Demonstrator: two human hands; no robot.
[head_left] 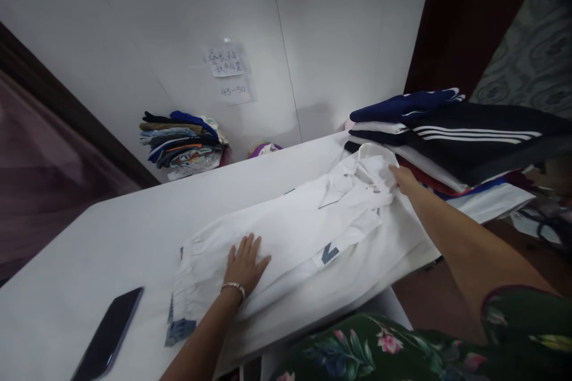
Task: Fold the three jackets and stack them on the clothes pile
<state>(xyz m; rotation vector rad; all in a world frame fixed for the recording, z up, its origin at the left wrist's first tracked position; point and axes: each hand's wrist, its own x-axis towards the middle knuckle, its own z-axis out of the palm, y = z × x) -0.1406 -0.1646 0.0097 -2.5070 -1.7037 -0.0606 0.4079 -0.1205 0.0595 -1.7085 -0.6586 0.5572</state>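
Note:
A white long jacket or shirt (286,220) with a collar lies lengthwise across the white table (134,232), its collar end to the right. Dark grey patches show on it near the front edge and at its gathered left end. My left hand (245,265) rests flat on its lower part, fingers spread, with a bracelet at the wrist. At the collar, my right hand (403,180) grips the fabric by its edge; most of its fingers are hidden behind the cloth.
A black phone (107,336) lies at the table's left front. Folded clothes form a pile (183,146) beyond the back edge and a larger pile (473,140) at the right. Handwritten paper notes (227,61) are stuck on the white wall (339,30).

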